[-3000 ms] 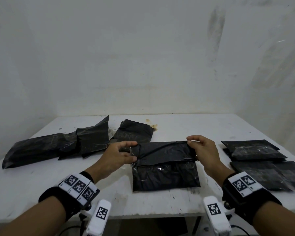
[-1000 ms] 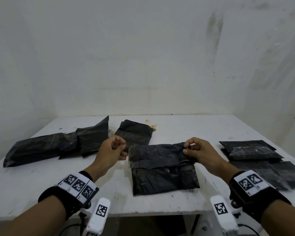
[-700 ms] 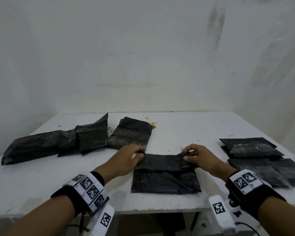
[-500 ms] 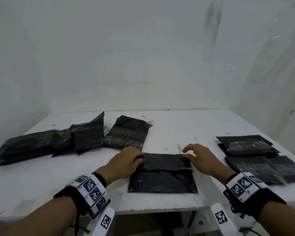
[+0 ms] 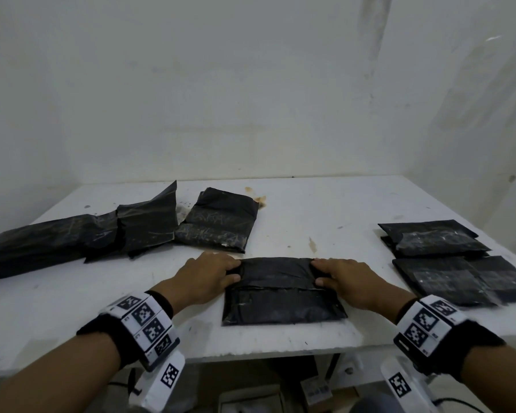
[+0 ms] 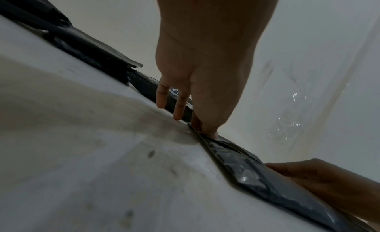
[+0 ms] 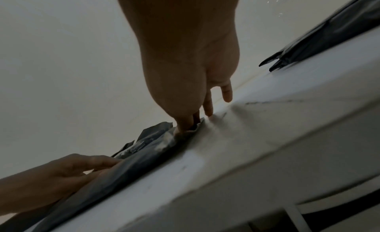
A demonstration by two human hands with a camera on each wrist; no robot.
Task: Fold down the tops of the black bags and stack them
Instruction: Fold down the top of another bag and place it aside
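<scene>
A black bag [image 5: 283,305] lies flat near the table's front edge, its top flap [image 5: 276,271] folded down over the body. My left hand [image 5: 225,271] presses the flap's left end with flat fingers [image 6: 209,131]. My right hand [image 5: 323,271] presses the right end the same way, fingers [image 7: 183,125] straight down on the plastic [image 7: 148,142]. Several bags with unfolded tops lie at the back left [image 5: 57,242] [image 5: 149,225] [image 5: 218,228]. Folded bags sit at the right in two low piles [image 5: 432,238] [image 5: 459,278].
The white table [image 5: 325,216] stands in a corner, with white walls behind and to the right. Its front edge runs just under my wrists. A brown stain [image 5: 261,199] marks the surface near the back.
The hands brought the flap down from a raised pinch onto the bag. The bag now lies flat and both hands press the flap's ends.
</scene>
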